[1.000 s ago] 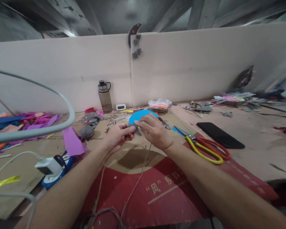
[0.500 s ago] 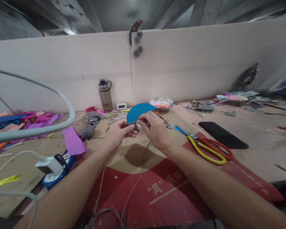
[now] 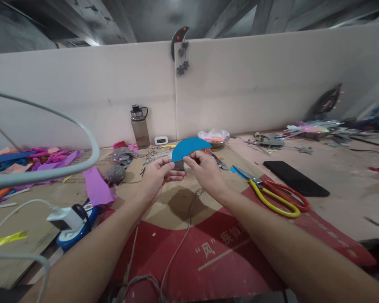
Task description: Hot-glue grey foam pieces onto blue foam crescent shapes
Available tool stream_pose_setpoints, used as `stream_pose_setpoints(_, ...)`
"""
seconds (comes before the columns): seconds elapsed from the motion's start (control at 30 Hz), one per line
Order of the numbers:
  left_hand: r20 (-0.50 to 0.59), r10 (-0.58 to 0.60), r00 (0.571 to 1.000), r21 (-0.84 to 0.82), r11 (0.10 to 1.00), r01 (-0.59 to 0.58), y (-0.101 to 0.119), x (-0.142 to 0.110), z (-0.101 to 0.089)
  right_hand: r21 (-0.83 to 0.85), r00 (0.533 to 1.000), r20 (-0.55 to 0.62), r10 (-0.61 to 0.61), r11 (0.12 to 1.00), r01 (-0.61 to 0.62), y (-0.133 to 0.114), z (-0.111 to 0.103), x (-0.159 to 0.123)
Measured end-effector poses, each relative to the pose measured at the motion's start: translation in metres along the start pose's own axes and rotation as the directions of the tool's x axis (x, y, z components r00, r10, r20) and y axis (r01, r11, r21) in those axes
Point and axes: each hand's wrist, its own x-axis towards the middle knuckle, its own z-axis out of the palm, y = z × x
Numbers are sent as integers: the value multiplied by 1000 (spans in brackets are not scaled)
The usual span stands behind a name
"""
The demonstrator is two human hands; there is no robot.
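Note:
A blue crescent-shaped foam piece (image 3: pixel 189 147) is held up above the cardboard (image 3: pixel 177 202). My left hand (image 3: pixel 156 179) pinches its lower edge, where a small grey piece (image 3: pixel 178 165) shows between the fingers. My right hand (image 3: pixel 205 172) pinches the same spot from the right, thumb and forefinger closed. A thin grey string (image 3: pixel 183 235) hangs down from near my hands toward me.
Yellow-and-red scissors (image 3: pixel 271 195) lie to the right, a black phone (image 3: pixel 295 179) beyond them. A water bottle (image 3: pixel 140 126), small clock (image 3: pixel 161 140) and bowl (image 3: pixel 214 138) stand by the white wall. Pink and purple scraps (image 3: pixel 44 162) and a white charger with cable (image 3: pixel 63 218) are left.
Both hands lifted the blue crescent off the cardboard and tilted it upright. The right hand shifted from lying over it to pinching its lower edge.

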Motion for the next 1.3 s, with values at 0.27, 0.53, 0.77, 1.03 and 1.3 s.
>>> stream_pose_setpoints(0.27, -34, -49, 998, -27, 998, 48, -2, 3, -3, -14, 999, 38, 23, 1000, -23, 0, -1, 2)
stream_pose_setpoints(0.53, -115, -30, 993, 0, 1000, 30, -6, 7, -8, -25, 989, 144, -14, 1000, 18, 5, 2, 3)
stream_pose_setpoints(0.77, -271, 213, 939, 266, 954, -140, -13, 21, -35, -153, 948, 317, -38, 984, 91, 11, 4, 0)
stream_pose_setpoints(1.03, -459, 327, 826, 155, 945, -288, -15, 41, -69, 3, 800, 582, -144, 985, 175, -4, 5, -8)
stream_pose_setpoints(1.3, -579, 203, 790, -78, 951, -301, -6, 41, -85, 110, 577, 802, -155, 988, 112, -19, -9, -16)
